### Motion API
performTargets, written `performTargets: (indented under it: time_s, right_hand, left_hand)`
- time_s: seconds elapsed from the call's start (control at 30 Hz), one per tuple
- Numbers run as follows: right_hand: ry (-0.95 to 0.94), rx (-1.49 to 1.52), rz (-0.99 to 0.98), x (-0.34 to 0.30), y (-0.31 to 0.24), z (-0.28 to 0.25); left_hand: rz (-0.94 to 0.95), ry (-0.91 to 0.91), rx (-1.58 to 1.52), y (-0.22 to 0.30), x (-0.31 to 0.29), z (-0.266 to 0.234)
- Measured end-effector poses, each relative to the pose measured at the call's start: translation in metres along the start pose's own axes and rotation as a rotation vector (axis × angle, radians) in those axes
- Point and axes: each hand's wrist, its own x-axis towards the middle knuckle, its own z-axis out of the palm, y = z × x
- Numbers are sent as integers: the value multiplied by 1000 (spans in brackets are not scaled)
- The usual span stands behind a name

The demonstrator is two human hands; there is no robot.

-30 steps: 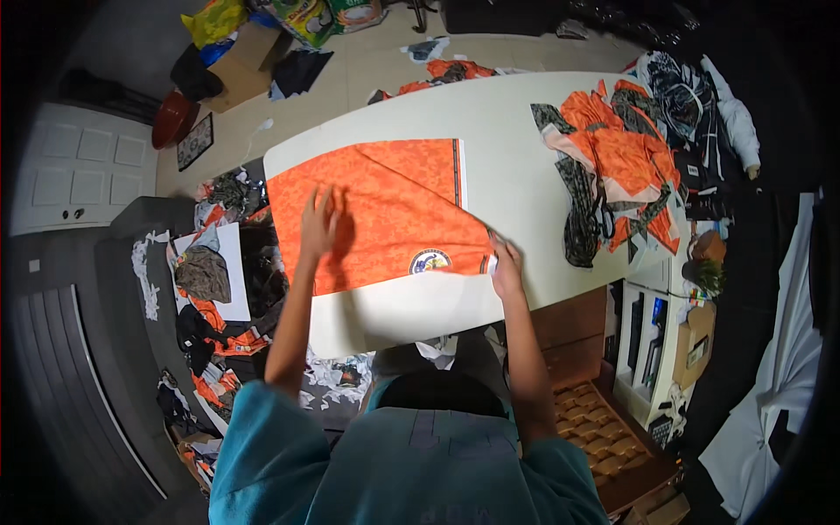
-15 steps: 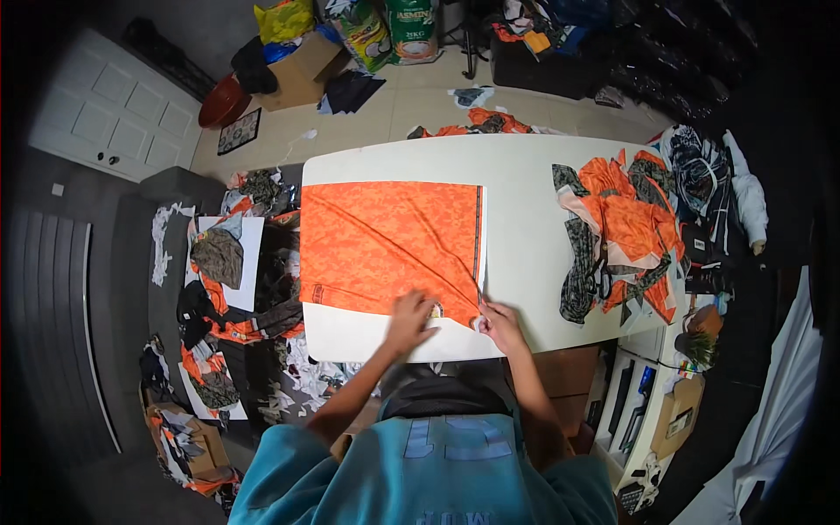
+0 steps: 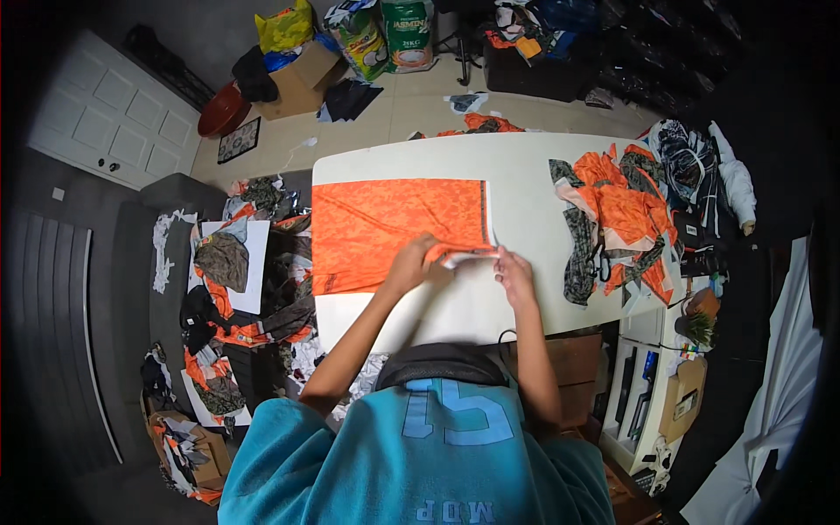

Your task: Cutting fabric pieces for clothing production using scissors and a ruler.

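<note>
An orange camouflage-patterned fabric piece lies on the white table, a thin dark band running down its right edge. Its near right part is lifted and folded up, and a pale underside shows there. My left hand grips the near edge of the fabric, fingers bent over it. To its right, my right hand pinches the fabric's near right corner between thumb and fingertips. Shallow creases run across the cloth.
A heap of orange and dark camouflage fabric pieces covers the table's right end, with black-handled scissors among them. The white table has rounded corners. More cloth pieces lie on a white board to the left. A shelf unit stands at the near right.
Both hands have moved away from me over the table, raising the fabric's near edge and folding it. My left hand went from lying flat near the edge to gripping it.
</note>
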Motion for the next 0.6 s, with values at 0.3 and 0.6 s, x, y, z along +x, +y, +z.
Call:
performTargets:
  time_s: [0.3, 0.6]
  right_hand:
    - [125, -333, -859, -47, -25, 139]
    - [-82, -748, -577, -56, -48, 104]
  left_hand:
    - [-119, -26, -132, 27, 16, -77]
    - [62, -183, -96, -57, -49, -76]
